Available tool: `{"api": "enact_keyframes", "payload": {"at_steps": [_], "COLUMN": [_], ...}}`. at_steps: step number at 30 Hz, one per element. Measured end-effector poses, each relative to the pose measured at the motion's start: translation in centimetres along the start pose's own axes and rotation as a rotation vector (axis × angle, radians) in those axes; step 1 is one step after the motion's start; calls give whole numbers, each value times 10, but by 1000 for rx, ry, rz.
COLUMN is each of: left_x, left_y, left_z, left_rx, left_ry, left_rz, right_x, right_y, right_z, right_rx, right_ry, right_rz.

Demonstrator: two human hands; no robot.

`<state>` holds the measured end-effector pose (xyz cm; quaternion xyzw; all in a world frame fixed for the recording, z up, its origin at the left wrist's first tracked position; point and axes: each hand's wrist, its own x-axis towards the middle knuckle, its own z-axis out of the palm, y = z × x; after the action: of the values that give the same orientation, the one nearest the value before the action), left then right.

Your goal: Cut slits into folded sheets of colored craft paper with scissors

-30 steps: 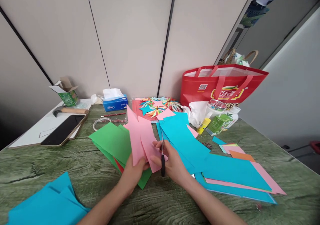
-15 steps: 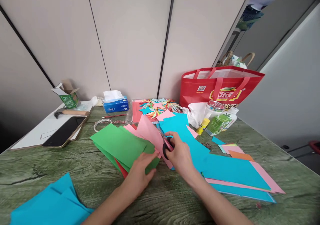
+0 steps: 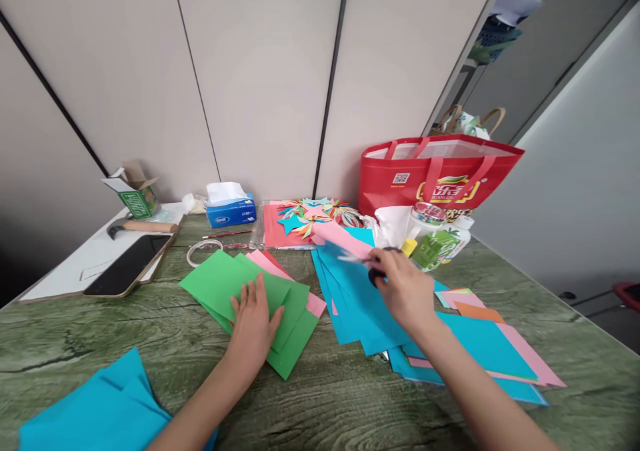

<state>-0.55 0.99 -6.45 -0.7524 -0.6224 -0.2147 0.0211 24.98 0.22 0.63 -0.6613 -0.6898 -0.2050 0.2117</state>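
Observation:
My left hand (image 3: 251,331) lies with its fingers apart on a stack of green paper (image 3: 215,284), where pink and red sheets show at the edges. In my right hand (image 3: 407,294) is a pair of scissors (image 3: 376,276) with dark handles, the blades blurred and pointing left. They hover over blue paper sheets (image 3: 355,311) at the middle. A pink paper piece (image 3: 345,236) is just behind the blades; whether my fingers touch it I cannot tell. Nearer on the left, more folded blue paper (image 3: 95,407) lies partly behind my left forearm.
A phone (image 3: 127,264) and hammer (image 3: 145,226) lie on the left. Behind are a tissue box (image 3: 231,212), tape roll (image 3: 204,252), paper decorations (image 3: 315,217) and a red bag (image 3: 390,184). Coloured sheets (image 3: 480,344) lie right, below a jar (image 3: 429,216) and a yellow glue stick (image 3: 409,246).
My left hand has shifted left and spread onto the green paper. My right hand has moved right and slightly up with the scissors; the pink piece has left the green stack for the blue sheets.

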Motion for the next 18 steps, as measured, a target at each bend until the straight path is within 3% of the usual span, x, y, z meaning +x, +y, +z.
{"api": "enact_keyframes", "payload": {"at_steps": [3, 5, 8, 10, 12, 14, 16, 18], "left_x": [-1, -2, -3, -5, -7, -9, -10, -12], "left_y": [0, 1, 4, 7, 10, 13, 15, 17], "left_z": [1, -2, -10, -18, -26, -34, -39, -43], "left_rx": [10, 18, 37, 38, -14, -117, -207, -244], "left_ry": [25, 46, 86, 176, 381, 508, 457, 291], "left_rz": [35, 64, 111, 183, 323, 463, 685, 889], "right_x": [-18, -26, -30, -29, -27, -26, -26, -24], "right_y": [-2, -5, -14, -25, -39, -53, -66, -74], "right_z": [11, 15, 17, 17, 15, 10, 3, -3], "right_rx": [137, 287, 687, 1064, 1472, 1760, 1938, 2030], "right_ry": [-322, -429, -372, -330, -386, -417, -422, -411], "right_rz": [1, 42, 164, 278, 393, 492, 578, 660]}}
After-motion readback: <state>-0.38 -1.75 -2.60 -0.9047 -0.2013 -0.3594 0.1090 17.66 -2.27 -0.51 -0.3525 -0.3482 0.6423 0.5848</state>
